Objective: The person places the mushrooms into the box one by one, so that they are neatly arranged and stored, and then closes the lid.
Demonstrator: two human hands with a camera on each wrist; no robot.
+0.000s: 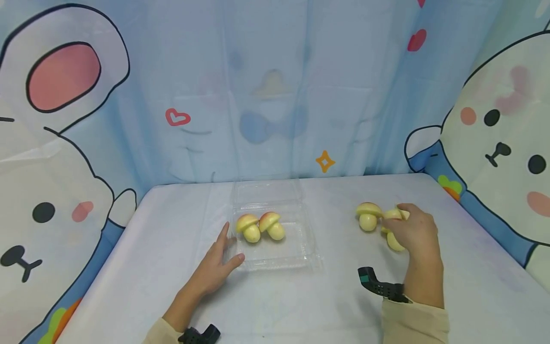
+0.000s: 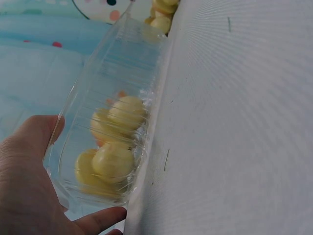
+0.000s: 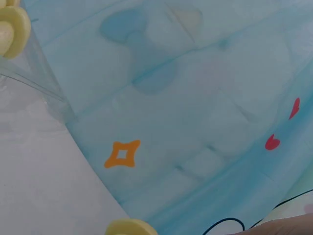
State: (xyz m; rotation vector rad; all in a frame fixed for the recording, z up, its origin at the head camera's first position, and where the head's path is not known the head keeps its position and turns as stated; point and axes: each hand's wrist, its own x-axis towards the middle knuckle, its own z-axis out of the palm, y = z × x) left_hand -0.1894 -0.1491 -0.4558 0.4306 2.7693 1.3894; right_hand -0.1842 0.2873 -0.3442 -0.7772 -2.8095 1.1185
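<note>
My left hand (image 1: 215, 267) rests against the left side of a clear plastic box (image 1: 296, 246), its fingers extended and thumb spread out. Inside sit two yellow mushroom-shaped pieces with reddish-tinged caps, a left one (image 1: 248, 228) and a right one (image 1: 272, 226). The left wrist view shows the thumb and fingers at the near end of the box wall (image 2: 78, 93). Over on the right, my right hand (image 1: 416, 231) pinches a mushroom-shaped piece (image 1: 392, 214) between thumb and fingers. Beside it stands another mushroom-shaped piece (image 1: 368, 216), and one more (image 1: 394, 241) lies partly hidden under the hand.
The box's transparent lid (image 1: 266, 191) is folded back toward the curtain (image 1: 275, 71). A white cloth covers the table (image 1: 335, 296). Black straps with cameras sit on both wrists, such as the right strap (image 1: 384, 289).
</note>
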